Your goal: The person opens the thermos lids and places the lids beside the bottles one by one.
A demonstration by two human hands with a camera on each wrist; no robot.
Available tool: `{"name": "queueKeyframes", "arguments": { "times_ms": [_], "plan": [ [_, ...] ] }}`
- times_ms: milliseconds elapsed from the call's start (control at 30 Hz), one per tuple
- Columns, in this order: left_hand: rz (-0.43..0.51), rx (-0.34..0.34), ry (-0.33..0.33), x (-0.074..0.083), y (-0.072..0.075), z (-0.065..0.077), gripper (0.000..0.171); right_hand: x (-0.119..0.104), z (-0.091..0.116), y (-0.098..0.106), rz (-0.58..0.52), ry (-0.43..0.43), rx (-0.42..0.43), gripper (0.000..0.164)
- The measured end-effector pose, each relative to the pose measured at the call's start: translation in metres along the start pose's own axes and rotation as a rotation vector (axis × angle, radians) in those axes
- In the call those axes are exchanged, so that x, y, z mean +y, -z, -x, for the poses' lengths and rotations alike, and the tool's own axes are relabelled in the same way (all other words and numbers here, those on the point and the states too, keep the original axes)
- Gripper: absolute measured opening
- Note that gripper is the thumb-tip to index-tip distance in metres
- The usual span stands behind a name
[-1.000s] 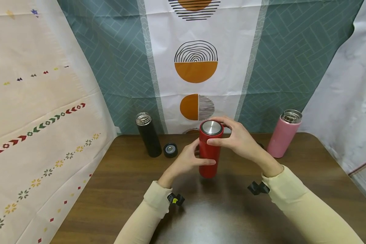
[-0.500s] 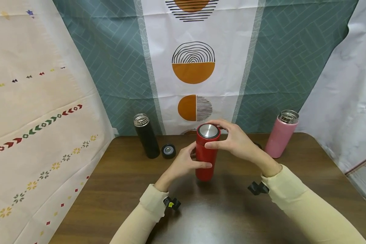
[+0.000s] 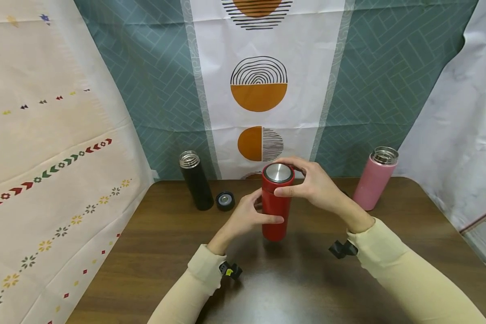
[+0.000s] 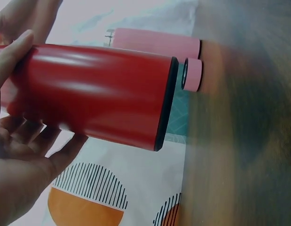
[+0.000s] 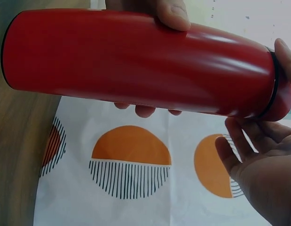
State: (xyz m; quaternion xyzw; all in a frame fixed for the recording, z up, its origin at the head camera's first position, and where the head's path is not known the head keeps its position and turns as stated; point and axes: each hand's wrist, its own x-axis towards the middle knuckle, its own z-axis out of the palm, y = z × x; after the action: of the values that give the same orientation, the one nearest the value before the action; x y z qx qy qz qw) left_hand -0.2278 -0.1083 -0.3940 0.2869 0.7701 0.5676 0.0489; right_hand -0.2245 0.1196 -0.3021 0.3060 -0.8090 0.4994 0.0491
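Note:
A red thermos (image 3: 275, 205) with a red lid capped by a round steel top (image 3: 278, 173) is held upright by both hands, its base slightly above the tabletop. My left hand (image 3: 245, 218) grips the lower body from the left, thumb across the front and fingers behind. Around the lid at the top, my right hand (image 3: 319, 189) has its thumb in front and its fingers on the far side. The right wrist view shows the seam between thermos body (image 5: 98, 56) and lid (image 5: 282, 101), where the right fingers press.
A lidless black thermos (image 3: 196, 184) stands at the back left, its black lid (image 3: 225, 200) beside it. At the back right stands a lidless pink thermos (image 3: 374, 182). Its pink lid (image 4: 194, 74) shows in the left wrist view. A patterned cloth (image 3: 259, 40) hangs behind the wooden table (image 3: 166, 252).
The head view shifts slightly. Both hands keep their hold on the red thermos, which sits slightly lower than a second ago.

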Motion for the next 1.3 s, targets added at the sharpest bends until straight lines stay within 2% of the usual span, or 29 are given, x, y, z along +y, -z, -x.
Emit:
{"name": "queueKeyframes", "arguments": {
  "times_ms": [133,333,400,500,567,700,800,1000,1300],
  "plan": [
    [-0.006,-0.013,0.002,0.001,0.0,0.001,0.059,0.003,-0.001,0.001,-0.019,0.028,-0.01,0.055],
    [0.056,-0.136,-0.014,0.001,0.002,0.004,0.059,0.001,0.002,0.007,-0.126,0.04,-0.141,0.055],
    [0.055,-0.151,-0.025,0.002,0.002,0.004,0.06,-0.001,0.003,0.011,-0.151,0.029,-0.178,0.056],
    [0.029,-0.105,-0.028,0.007,0.001,0.003,0.061,-0.004,0.003,0.015,-0.164,0.011,-0.206,0.061],
    [0.018,-0.057,-0.018,0.008,0.001,0.002,0.061,-0.005,0.002,0.016,-0.127,0.003,-0.191,0.064],
    [0.009,0.034,0.008,0.011,0.002,-0.002,0.061,-0.007,0.0,0.013,-0.012,-0.009,-0.109,0.066],
    [0.006,0.067,0.021,0.011,0.003,-0.002,0.063,-0.008,-0.001,0.007,0.02,-0.024,-0.055,0.065],
    [0.014,0.062,0.036,0.008,0.002,-0.001,0.063,-0.008,-0.001,0.0,0.014,-0.013,0.003,0.06],
    [0.033,0.034,0.042,0.003,-0.002,0.0,0.062,-0.003,0.002,0.006,0.014,0.012,-0.054,0.061]
  ]
}}
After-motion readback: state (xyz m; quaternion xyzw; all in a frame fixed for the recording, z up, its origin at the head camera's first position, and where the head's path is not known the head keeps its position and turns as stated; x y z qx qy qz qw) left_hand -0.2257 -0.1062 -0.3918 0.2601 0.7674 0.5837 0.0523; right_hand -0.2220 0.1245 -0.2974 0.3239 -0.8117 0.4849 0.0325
